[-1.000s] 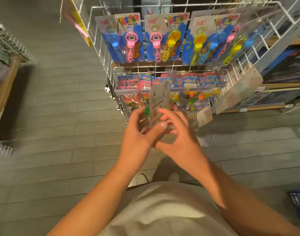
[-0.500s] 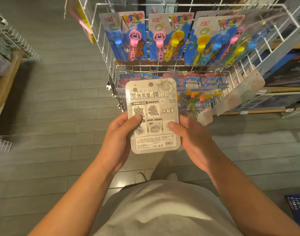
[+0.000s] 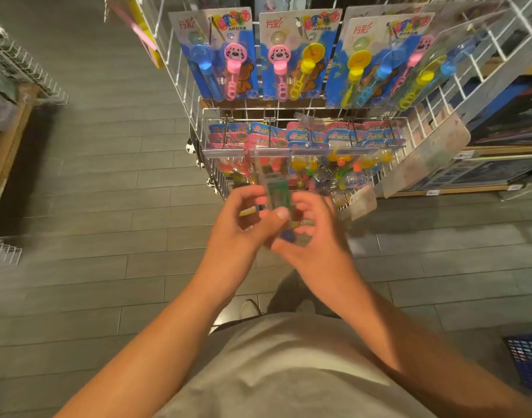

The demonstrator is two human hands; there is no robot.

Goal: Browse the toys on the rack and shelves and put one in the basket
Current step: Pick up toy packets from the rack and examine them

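One clear plastic blister-pack toy (image 3: 275, 194), green and blue contents, blurred, at centre frame, edge-on to the camera. Left hand (image 3: 243, 224) pinches its near edge, thumb on top; right hand (image 3: 314, 233) curls round its lower right side, likely for turning and inspection. White wire display rack (image 3: 288, 116), upper centre: carded bubble wands hung on hooks, facing outward for browsing. Blue mesh basket (image 3: 527, 363), lower right edge, well apart; toy not yet deposited.
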